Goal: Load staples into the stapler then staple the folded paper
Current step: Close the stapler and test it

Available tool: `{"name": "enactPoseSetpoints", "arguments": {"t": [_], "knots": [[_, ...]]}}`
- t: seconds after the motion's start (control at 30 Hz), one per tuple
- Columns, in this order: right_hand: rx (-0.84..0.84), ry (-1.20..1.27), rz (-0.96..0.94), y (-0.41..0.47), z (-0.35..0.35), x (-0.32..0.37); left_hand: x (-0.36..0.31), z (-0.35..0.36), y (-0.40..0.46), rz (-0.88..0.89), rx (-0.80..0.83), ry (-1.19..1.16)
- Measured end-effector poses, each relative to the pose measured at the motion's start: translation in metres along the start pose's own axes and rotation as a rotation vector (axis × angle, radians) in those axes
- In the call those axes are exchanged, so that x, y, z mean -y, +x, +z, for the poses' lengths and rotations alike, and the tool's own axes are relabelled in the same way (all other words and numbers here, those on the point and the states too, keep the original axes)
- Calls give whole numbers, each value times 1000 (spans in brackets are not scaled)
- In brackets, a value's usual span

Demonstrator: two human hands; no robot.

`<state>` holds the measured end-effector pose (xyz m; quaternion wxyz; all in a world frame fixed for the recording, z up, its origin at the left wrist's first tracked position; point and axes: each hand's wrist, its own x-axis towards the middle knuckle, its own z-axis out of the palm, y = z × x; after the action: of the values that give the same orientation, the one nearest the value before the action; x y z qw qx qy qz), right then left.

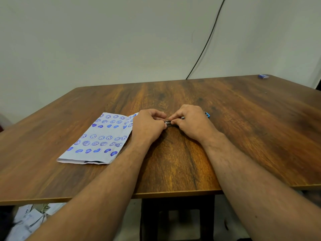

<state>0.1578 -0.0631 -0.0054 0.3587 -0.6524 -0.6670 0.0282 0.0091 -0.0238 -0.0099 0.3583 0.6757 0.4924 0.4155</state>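
Stapler (169, 122), small, rigid metal, pinched between left hand (149, 125) and right hand (190, 123) just above counter (173, 162) | likely light, slippery: grip its sides | folded paper (100, 138) left, thin, limp.

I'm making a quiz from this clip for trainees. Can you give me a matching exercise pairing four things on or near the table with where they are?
Things:
1. folded paper
2. stapler
3. small blue box
4. black cable

Places:
A. far right corner of the table
B. hanging down the wall behind the table
C. flat on the table beside the left hand
D. gripped between the left hand and right hand

Pairs: 1-C, 2-D, 3-A, 4-B
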Motion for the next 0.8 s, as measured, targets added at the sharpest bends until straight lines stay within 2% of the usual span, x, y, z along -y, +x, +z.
{"name": "enactPoseSetpoints", "arguments": {"t": [0.2, 0.37, 0.6, 0.8], "knots": [[-21, 6, -4, -3, -1, 1, -3, 1, -3, 31, -19, 50], [-117, -34, 137, -4, -2, 1, -4, -1, -3, 21, -113, 26], [-60, -62, 281, -4, -4, 8, -4, -3, -4, 6, -170, -25], [-56, -135, 287, -4, -4, 9, -2, 0, 0, -15, -192, -27]]}}
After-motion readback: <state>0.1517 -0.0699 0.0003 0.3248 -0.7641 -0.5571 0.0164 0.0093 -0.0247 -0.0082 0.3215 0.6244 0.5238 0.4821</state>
